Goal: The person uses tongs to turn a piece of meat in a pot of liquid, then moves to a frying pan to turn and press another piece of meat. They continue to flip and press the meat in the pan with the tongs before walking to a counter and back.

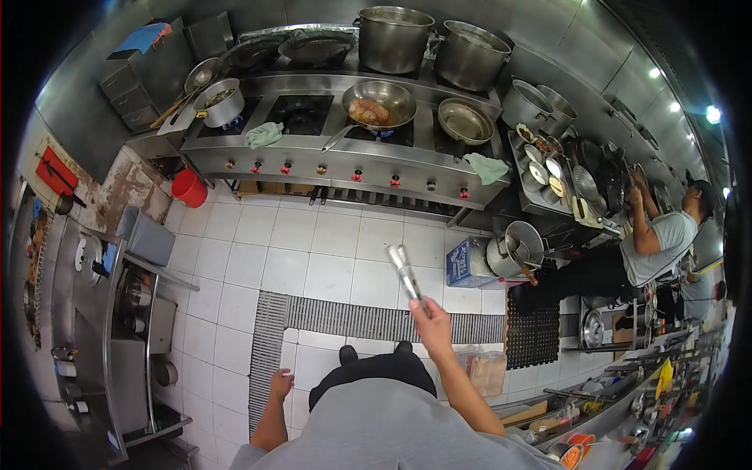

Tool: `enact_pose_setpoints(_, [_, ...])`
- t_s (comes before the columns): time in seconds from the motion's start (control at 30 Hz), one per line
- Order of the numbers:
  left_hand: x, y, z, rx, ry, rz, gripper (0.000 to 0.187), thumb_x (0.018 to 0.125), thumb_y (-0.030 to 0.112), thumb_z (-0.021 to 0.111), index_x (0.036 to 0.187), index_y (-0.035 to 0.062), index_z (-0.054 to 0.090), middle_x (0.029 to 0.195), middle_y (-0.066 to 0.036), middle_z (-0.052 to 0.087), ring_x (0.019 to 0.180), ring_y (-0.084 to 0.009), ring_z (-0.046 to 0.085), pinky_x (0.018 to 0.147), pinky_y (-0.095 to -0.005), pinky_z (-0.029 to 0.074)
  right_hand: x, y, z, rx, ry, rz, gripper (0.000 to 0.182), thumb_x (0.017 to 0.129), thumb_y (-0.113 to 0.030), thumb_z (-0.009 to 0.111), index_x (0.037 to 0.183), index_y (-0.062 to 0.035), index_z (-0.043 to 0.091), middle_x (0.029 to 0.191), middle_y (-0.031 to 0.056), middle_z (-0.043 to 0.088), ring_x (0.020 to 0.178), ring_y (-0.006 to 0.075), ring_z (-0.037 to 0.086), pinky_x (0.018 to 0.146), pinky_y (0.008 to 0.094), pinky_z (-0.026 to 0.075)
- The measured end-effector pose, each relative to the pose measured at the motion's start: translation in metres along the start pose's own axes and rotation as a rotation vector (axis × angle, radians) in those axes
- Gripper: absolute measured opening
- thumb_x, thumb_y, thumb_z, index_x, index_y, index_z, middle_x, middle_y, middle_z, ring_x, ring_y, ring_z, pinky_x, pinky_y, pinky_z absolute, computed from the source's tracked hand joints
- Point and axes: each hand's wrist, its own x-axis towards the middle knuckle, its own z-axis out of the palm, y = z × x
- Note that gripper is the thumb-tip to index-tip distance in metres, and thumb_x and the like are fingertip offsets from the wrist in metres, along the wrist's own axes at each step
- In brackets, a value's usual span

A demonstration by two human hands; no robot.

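Across the kitchen, the right hand [432,323] grips metal tongs [405,274] by one end, holding them above the white tiled floor [325,231], tips toward the stove [309,166]. The left hand [281,384] hangs low, fingers partly curled; I can't tell whether they pinch anything. A frying pan [402,95] of orange-brown food [366,112] sits over a blue flame [381,133].

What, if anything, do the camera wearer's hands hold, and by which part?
The right hand holds metal tongs by the end nearest the body; the left hand seems empty.
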Motion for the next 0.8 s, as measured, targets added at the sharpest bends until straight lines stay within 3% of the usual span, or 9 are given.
enact_pose_setpoints(0.1, [0.001, -0.048, -0.014, 0.031, -0.02, -0.095, 0.036, 0.073, 0.007, 0.062, 0.107, -0.0042, 0.056, 0.081, -0.016, 0.064, 0.066, -0.0227, 0.064, 0.056, -0.0316, 0.054, -0.021, -0.009, 0.013, -0.087, -0.038, -0.042, 0.033, 0.084, -0.03, 0.067, 0.103, -0.0032, 0.063, 0.066, -0.0063, 0.05, 0.056, 0.0029, 0.039, 0.048, 0.0202, 0.031])
enact_pose_setpoints(0.17, [0.011, -0.067, -0.021, 0.036, -0.033, -0.14, 0.036, 0.073, 0.006, 0.062, 0.106, -0.0043, 0.057, 0.081, -0.016, 0.064, 0.066, -0.0233, 0.064, 0.054, -0.0321, 0.055, -0.029, -0.011, 0.012, -0.01, -0.089, 0.129, 0.031, 0.084, -0.029, 0.067, 0.101, -0.003, 0.063, 0.066, -0.0063, 0.049, 0.055, 0.003, 0.038, 0.047, 0.0205, 0.031])
enact_pose_setpoints(0.23, [0.013, -0.076, -0.024, 0.059, -0.099, -0.266, 0.036, 0.072, 0.005, 0.061, 0.106, -0.0045, 0.057, 0.078, -0.017, 0.064, 0.066, -0.0238, 0.064, 0.052, -0.0327, 0.055, -0.029, -0.009, 0.005, -0.012, -0.099, 0.143, 0.03, 0.084, -0.029, 0.067, 0.1, -0.0029, 0.063, 0.066, -0.0064, 0.048, 0.054, 0.0029, 0.038, 0.047, 0.0205, 0.031])
enact_pose_setpoints(0.3, [0.011, -0.051, -0.02, 0.05, -0.11, -0.297, 0.037, 0.072, 0.006, 0.061, 0.107, -0.0049, 0.057, 0.077, -0.017, 0.064, 0.065, -0.0236, 0.064, 0.053, -0.0317, 0.054, -0.023, -0.014, 0.0, 0.016, -0.085, 0.178, 0.029, 0.085, -0.029, 0.067, 0.099, -0.0031, 0.063, 0.065, -0.0066, 0.047, 0.054, 0.0029, 0.037, 0.047, 0.0208, 0.03])
enact_pose_setpoints(0.37, [0.013, -0.023, -0.013, -0.006, 0.004, -0.145, 0.038, 0.073, 0.009, 0.062, 0.107, -0.0042, 0.057, 0.078, -0.016, 0.064, 0.065, -0.0227, 0.064, 0.053, -0.0307, 0.052, -0.006, -0.012, -0.006, 0.006, -0.099, 0.153, 0.029, 0.086, -0.027, 0.065, 0.101, -0.0034, 0.062, 0.063, -0.0075, 0.045, 0.051, 0.0021, 0.036, 0.044, 0.0203, 0.028])
enact_pose_setpoints(0.43, [0.019, 0.013, 0.001, -0.038, 0.05, -0.132, 0.038, 0.074, 0.011, 0.062, 0.108, -0.0037, 0.057, 0.08, -0.016, 0.064, 0.066, -0.0215, 0.063, 0.056, -0.029, 0.051, 0.015, -0.014, -0.007, 0.011, -0.11, 0.123, 0.028, 0.087, -0.026, 0.064, 0.103, -0.0036, 0.062, 0.061, -0.0083, 0.043, 0.048, 0.0013, 0.034, 0.042, 0.0198, 0.026])
enact_pose_setpoints(0.53, [0.015, 0.074, 0.018, 0.012, 0.018, 0.025, 0.037, 0.076, 0.012, 0.06, 0.109, -0.0031, 0.057, 0.084, -0.014, 0.063, 0.067, -0.0202, 0.063, 0.061, -0.0288, 0.051, 0.05, -0.023, -0.01, -0.068, -0.127, 0.03, 0.036, 0.084, -0.03, 0.067, 0.104, 0.0004, 0.061, 0.072, -0.0035, 0.053, 0.063, 0.0056, 0.044, 0.055, 0.0221, 0.038])
enact_pose_setpoints(0.63, [0.025, 0.111, 0.035, 0.105, 0.015, 0.201, 0.033, 0.08, 0.012, 0.059, 0.109, -0.002, 0.058, 0.088, -0.012, 0.063, 0.069, -0.0185, 0.062, 0.065, -0.028, 0.051, 0.079, -0.041, -0.009, -0.105, -0.13, -0.041, 0.038, 0.084, -0.031, 0.067, 0.103, 0.0013, 0.061, 0.072, -0.0031, 0.053, 0.064, 0.0062, 0.044, 0.057, 0.023, 0.038])
enact_pose_setpoints(0.8, [-0.02, 0.231, 0.065, -0.253, -0.043, 0.346, 0.024, 0.088, 0.01, 0.055, 0.11, 0.0001, 0.059, 0.086, -0.006, 0.061, 0.074, -0.0132, 0.059, 0.071, -0.0242, 0.048, 0.107, -0.061, -0.005, -0.129, -0.179, -0.049, 0.041, 0.082, -0.034, 0.068, 0.103, 0.0009, 0.061, 0.067, -0.0033, 0.047, 0.06, 0.0081, 0.04, 0.053, 0.0239, 0.035])
